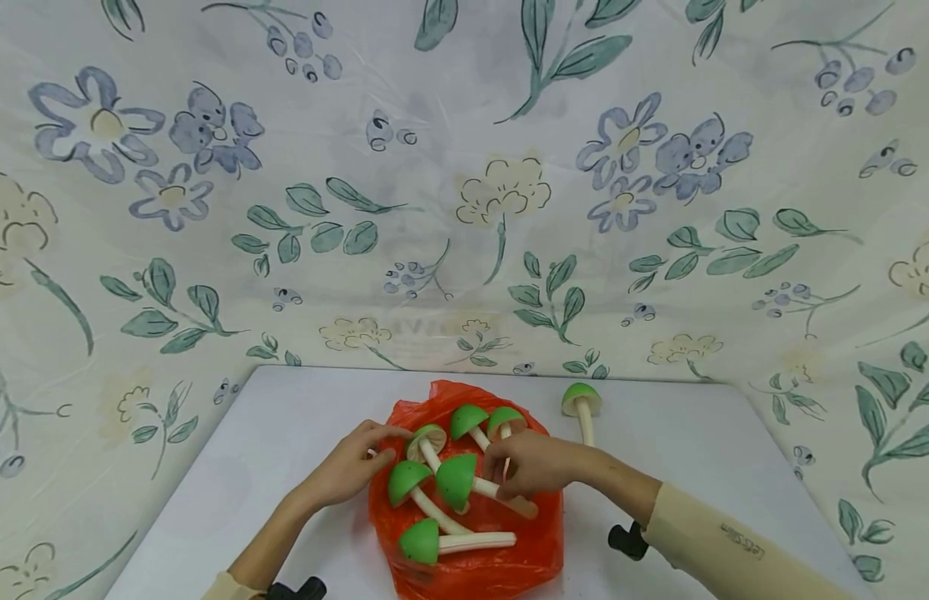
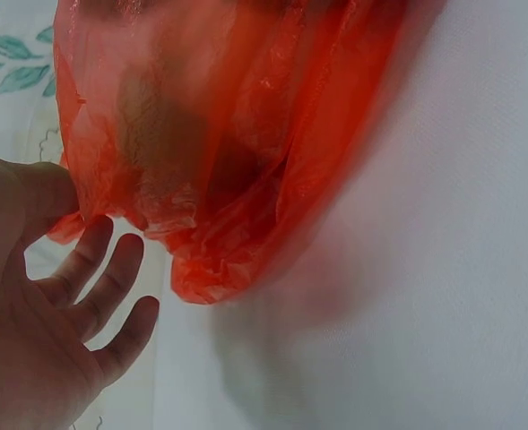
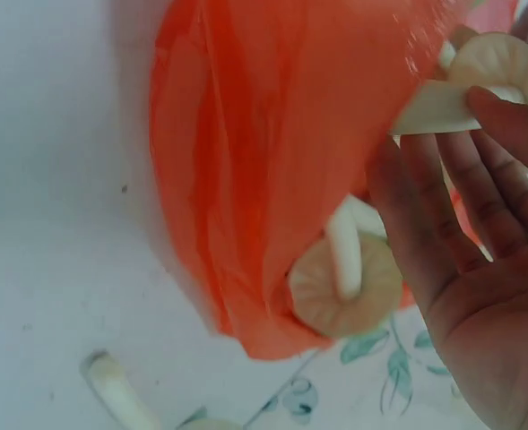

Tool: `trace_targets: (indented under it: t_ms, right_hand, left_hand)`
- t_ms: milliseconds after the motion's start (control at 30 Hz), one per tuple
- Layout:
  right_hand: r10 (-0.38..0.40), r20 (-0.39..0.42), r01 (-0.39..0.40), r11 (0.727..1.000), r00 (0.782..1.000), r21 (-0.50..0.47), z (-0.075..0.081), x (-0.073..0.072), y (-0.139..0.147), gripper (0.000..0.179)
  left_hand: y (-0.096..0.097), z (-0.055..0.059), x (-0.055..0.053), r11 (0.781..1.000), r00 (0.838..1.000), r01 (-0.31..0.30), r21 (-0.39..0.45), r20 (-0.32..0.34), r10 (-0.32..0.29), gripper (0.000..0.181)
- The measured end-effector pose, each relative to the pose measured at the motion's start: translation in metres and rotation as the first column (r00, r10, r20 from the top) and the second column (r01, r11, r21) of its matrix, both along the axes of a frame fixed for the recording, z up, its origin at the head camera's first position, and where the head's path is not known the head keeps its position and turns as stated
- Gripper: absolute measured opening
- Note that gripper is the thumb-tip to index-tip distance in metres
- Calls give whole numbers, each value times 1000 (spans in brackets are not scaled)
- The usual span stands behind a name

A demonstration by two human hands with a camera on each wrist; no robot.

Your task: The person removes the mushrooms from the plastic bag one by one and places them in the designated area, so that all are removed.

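A red plastic bag (image 1: 539, 550) lies spread out, with several toy mushrooms on it, each with a green cap and a cream stem. My right hand (image 1: 535, 462) pinches the stem of the middle mushroom (image 1: 455, 482); in the right wrist view the thumb (image 3: 492, 103) presses on that pale stem (image 3: 434, 109). At the bag's left edge, my left hand (image 1: 352, 467) pinches the thin plastic between thumb and index finger, while the other fingers (image 2: 125, 336) are spread. Just beyond its fingertips sits another mushroom cap (image 1: 427, 437).
One more mushroom (image 1: 581, 404) lies on the white table (image 1: 299, 417), past the bag's far right side. A lower mushroom (image 1: 421, 540) lies near the bag's front. Behind the table hangs a floral cloth (image 1: 464, 250). Black wrist-worn devices (image 1: 627, 542) show below both forearms.
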State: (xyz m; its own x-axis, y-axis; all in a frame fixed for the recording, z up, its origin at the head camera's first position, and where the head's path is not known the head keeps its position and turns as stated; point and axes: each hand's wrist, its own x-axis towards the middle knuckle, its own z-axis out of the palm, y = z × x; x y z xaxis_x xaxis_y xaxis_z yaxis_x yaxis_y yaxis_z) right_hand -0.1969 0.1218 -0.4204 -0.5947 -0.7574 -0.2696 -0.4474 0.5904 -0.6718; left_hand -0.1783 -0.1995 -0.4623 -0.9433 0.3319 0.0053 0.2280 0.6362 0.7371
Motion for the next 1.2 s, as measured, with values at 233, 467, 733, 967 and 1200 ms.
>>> trace_targets:
  t_ms: [233, 467, 733, 967, 1200]
  right_hand:
    - [-78, -6, 78, 997, 997, -16, 5, -2, 21, 16]
    - [-159, 34, 160, 986, 987, -41, 17, -2, 39, 16]
    - [-204, -2, 202, 971, 979, -129, 24, -6, 55, 17]
    - [-297, -11, 292, 943, 955, -162, 25, -13, 75, 20]
    - [-388, -7, 381, 907, 922, -177, 21, -24, 99, 24]
  left_hand:
    - [0, 0, -1, 1000, 1000, -3, 2, -3, 3, 30]
    - [-1, -1, -1, 1000, 1000, -11, 5, 6, 11, 32]
    - [0, 0, 0, 1000, 1000, -8, 4, 13, 8, 32]
    - [0, 1, -3, 1000, 1000, 2, 1, 4, -2, 32]
    - [1, 1, -3, 1000, 1000, 4, 2, 6, -4, 33]
